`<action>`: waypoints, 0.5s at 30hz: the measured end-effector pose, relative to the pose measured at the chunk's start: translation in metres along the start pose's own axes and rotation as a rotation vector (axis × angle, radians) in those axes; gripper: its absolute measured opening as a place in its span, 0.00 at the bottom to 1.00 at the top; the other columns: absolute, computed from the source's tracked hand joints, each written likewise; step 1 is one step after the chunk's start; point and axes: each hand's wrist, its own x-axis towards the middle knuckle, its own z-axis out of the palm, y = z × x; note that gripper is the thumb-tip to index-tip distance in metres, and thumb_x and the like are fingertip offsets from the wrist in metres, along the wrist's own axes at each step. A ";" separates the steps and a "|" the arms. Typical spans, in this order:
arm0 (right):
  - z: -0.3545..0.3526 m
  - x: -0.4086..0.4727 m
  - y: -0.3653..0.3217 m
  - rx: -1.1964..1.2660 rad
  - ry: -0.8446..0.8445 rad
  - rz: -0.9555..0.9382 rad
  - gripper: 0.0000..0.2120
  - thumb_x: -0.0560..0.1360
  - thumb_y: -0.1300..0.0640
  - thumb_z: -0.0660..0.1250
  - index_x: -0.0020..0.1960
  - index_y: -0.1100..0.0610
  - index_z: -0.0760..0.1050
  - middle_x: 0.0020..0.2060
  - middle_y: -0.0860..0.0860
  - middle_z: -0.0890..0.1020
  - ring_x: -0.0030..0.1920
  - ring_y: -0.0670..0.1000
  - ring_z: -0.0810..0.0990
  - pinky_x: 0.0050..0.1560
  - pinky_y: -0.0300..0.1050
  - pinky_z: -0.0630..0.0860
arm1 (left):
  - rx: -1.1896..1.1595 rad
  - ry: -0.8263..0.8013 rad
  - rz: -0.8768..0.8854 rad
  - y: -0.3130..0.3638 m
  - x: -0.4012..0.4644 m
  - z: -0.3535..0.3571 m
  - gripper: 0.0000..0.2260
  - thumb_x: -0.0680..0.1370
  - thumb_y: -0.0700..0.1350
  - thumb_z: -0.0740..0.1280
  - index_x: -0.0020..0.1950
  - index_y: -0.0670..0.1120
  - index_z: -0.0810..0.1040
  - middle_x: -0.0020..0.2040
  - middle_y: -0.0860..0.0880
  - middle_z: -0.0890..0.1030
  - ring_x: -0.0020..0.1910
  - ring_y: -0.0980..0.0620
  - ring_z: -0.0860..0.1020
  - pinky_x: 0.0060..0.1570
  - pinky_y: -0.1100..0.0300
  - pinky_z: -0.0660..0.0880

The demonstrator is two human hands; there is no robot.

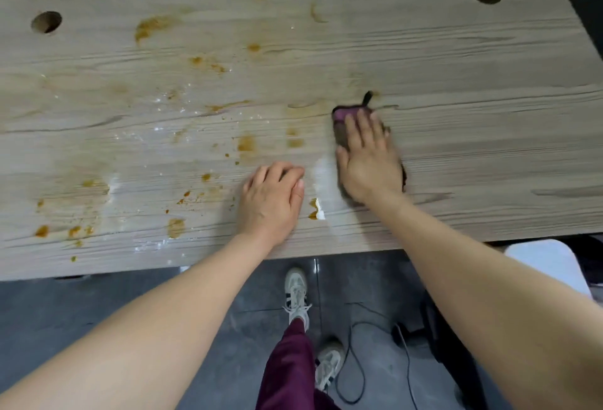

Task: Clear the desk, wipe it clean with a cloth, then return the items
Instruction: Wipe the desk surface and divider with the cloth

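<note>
1. Nearest the front edge, the left hand (272, 196) rests on the desk (456, 60), fingers loosely curled, holding nothing.
2. Just beside it, the right hand (367, 156) presses flat on the cloth (342, 124), fingers straight.
3. Orange stains (153, 26) lie leftward and toward the back edge; that way lies open room.

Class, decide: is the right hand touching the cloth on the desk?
Touching. The head view shows the right hand pressed flat on the cloth, fingers spread over it.
</note>
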 end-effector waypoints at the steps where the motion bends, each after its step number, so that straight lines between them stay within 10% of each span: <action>1: 0.000 -0.014 -0.008 0.001 -0.013 -0.061 0.27 0.82 0.47 0.48 0.78 0.54 0.46 0.77 0.52 0.48 0.77 0.52 0.44 0.74 0.47 0.39 | -0.021 0.006 -0.011 0.005 0.009 -0.004 0.19 0.79 0.53 0.50 0.60 0.50 0.77 0.56 0.51 0.77 0.55 0.47 0.73 0.55 0.54 0.66; 8: -0.028 -0.007 0.018 0.667 -0.318 -0.101 0.18 0.82 0.59 0.54 0.71 0.61 0.67 0.73 0.54 0.64 0.74 0.52 0.59 0.72 0.38 0.52 | -0.228 0.061 -0.141 0.056 0.059 -0.011 0.13 0.79 0.46 0.62 0.61 0.43 0.74 0.60 0.44 0.71 0.58 0.44 0.70 0.58 0.51 0.68; 15: -0.041 0.031 0.100 0.186 0.047 0.182 0.18 0.76 0.62 0.61 0.65 0.58 0.73 0.65 0.55 0.72 0.64 0.58 0.68 0.60 0.50 0.69 | 0.127 -0.162 -0.079 0.093 0.051 0.029 0.33 0.77 0.58 0.34 0.77 0.42 0.44 0.78 0.46 0.44 0.76 0.50 0.41 0.72 0.53 0.34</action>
